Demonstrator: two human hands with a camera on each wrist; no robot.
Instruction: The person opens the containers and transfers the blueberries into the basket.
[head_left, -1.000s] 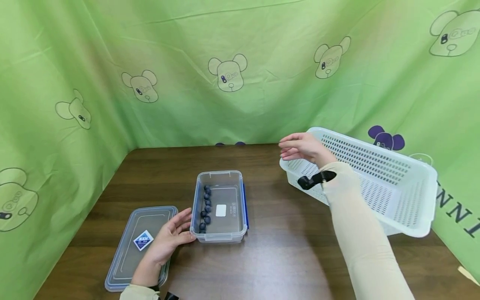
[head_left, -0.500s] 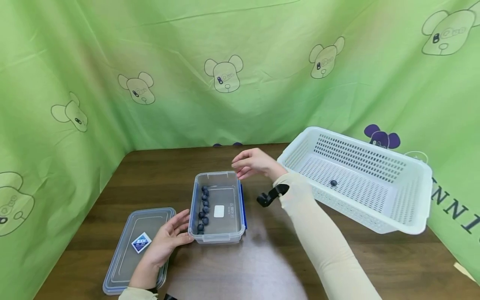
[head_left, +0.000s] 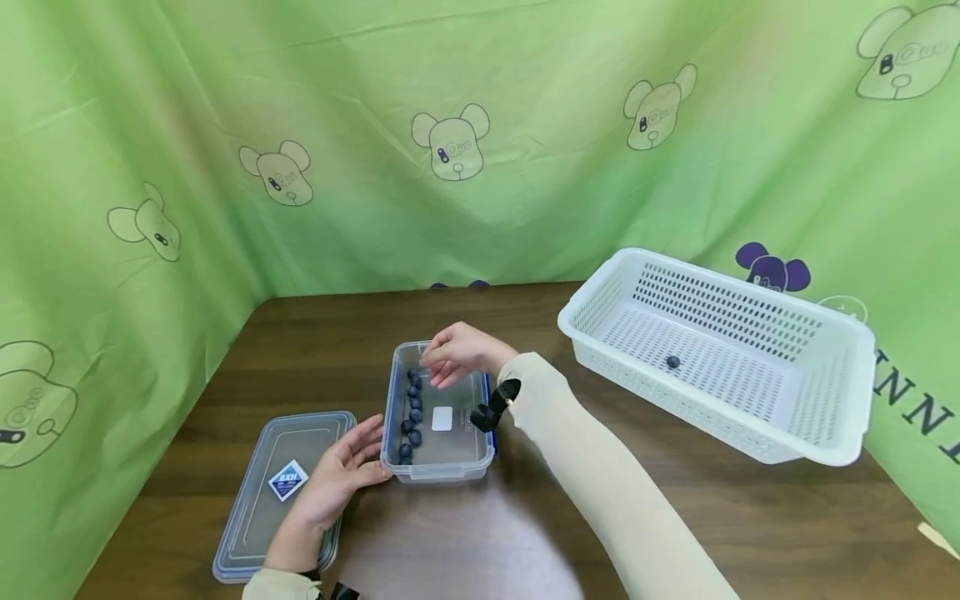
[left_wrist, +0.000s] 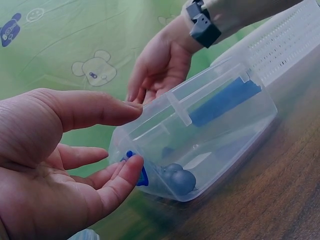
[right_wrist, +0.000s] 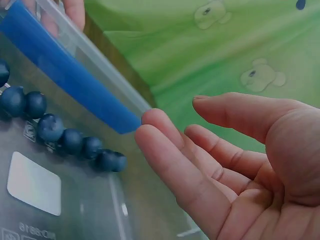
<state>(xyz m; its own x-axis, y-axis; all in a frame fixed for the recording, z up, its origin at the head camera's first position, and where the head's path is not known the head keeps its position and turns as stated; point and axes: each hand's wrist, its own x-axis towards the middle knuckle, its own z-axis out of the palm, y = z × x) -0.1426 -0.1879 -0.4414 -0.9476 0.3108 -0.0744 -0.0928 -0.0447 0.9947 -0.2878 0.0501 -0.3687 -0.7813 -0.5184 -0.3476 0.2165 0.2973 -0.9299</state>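
Observation:
A clear plastic food container (head_left: 467,454) with a blue latch stands without its lid on the table. A row of several blueberries (head_left: 416,415) lies along its left side. My left hand (head_left: 341,479) rests its fingertips at the container's left side, thumb near the front corner. In the left wrist view its fingers (left_wrist: 112,187) are loosely extended by a blue latch (left_wrist: 143,176). Over the container's far end hovers my right hand (head_left: 465,350). Its fingers (right_wrist: 175,172) and thumb stand apart in the right wrist view, with nothing seen between them.
A white perforated basket (head_left: 712,417) stands at the right, a single blueberry (head_left: 672,362) on its floor. The container's lid (head_left: 255,533), with a blue label, lies flat at the left under my forearm. A green printed curtain (head_left: 525,225) hangs behind the brown table (head_left: 337,350).
My right hand has moved left from the basket to over the container, uncovering the blueberry in the basket. My left hand stays at the container's side.

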